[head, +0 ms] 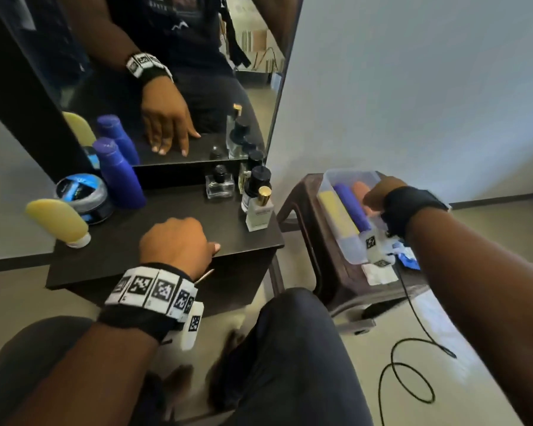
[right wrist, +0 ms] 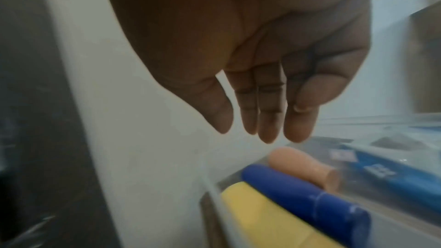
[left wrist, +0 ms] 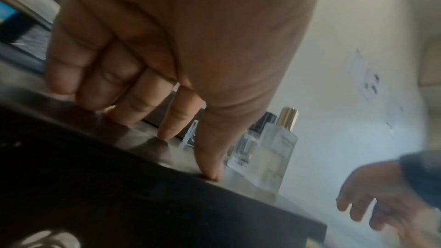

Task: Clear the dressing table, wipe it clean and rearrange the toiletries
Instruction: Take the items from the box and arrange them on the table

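Note:
On the dark dressing table (head: 166, 207) stand a yellow tube (head: 57, 221), a round black-and-blue jar (head: 83, 195) and a blue bottle (head: 120, 176) at the left. Clear perfume bottles (head: 219, 184) and a white bottle with a gold cap (head: 259, 210) are at the right. My left hand (head: 179, 241) rests near the table's front edge; its fingertips (left wrist: 167, 133) touch the top and hold nothing. My right hand (head: 379, 195) (right wrist: 260, 131) hovers empty, fingers straight, over a clear plastic bin (head: 330, 176) holding a yellow bottle (right wrist: 262, 214), a blue bottle (right wrist: 305, 191) and a peach bottle (right wrist: 303, 165).
The bin sits on a brown stool (head: 299, 210) right of the table, with a white cloth (head: 379, 273) and a blue packet (head: 408, 256) beside it. A mirror (head: 166, 72) rises behind the table. A black cable (head: 413, 373) loops on the floor. My knees are under the table's front.

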Demonstrator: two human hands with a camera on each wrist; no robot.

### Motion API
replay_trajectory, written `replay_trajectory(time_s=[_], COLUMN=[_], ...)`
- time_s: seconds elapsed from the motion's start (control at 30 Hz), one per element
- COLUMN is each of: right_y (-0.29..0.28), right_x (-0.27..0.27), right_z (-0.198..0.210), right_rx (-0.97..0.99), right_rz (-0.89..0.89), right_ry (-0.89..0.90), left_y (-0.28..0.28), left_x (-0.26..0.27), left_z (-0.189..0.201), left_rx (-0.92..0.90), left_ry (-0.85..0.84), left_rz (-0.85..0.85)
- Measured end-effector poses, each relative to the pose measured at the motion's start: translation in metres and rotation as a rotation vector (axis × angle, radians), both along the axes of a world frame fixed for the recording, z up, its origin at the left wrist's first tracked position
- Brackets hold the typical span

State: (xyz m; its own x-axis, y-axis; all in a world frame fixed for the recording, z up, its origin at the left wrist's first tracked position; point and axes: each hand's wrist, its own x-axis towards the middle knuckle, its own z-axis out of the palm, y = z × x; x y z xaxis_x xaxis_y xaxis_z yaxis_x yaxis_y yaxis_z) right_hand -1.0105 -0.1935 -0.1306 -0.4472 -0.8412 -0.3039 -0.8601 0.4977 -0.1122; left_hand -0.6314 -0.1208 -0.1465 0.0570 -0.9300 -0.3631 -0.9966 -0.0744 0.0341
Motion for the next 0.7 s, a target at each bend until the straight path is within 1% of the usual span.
replay_trajectory(time_s=[0.1,0.13,0.2,0.27,0.33,0.43,0.5,0.57,0.7], right_y=[-0.008,-0.010,-0.013,-0.024,-0.028,-0.028,-0.027,-0.029,-0.028], right_x=[-0.013,-0.013,-0.013,-0.018,-0.014,-0.010,-0.010,-0.013,-0.019], right_z=[-0.016,-0.026,-0.036,-0.050,-0.051,-0.047,-0.046,-0.051,-0.051], right_rx=[0.259,0.305,0.327,0.307,0.308,0.273,0.283,0.268,0.243], right_rz=[0.113,0.123,0.144,0.129,0.118,0.201,0.245,0.240,-0.003], right_ry=[0.116,0.124,0.135,0.130,0.121,0.127,0.127,0.072,-0.203], left_y=[-0.006,-0.007,-0.010,-0.011,-0.012,-0.011,-0.011,-0.011,-0.013], left_x=[-0.004,-0.003,-0.004,-0.004,-0.004,-0.005,-0.005,-0.003,-0.003], left_z=[0.003,0.005,0.008,0.008,0.009,0.007,0.006,0.005,0.006], left_rx=[0.028,0.032,0.042,0.050,0.052,0.041,0.030,0.026,0.040], left_ry=[-0.030,-0.041,-0.048,-0.042,-0.026,-0.012,-0.007,0.000,0.022], left_rz=[-0.003,0.001,-0.001,0.003,0.006,0.014,0.016,0.019,0.025])
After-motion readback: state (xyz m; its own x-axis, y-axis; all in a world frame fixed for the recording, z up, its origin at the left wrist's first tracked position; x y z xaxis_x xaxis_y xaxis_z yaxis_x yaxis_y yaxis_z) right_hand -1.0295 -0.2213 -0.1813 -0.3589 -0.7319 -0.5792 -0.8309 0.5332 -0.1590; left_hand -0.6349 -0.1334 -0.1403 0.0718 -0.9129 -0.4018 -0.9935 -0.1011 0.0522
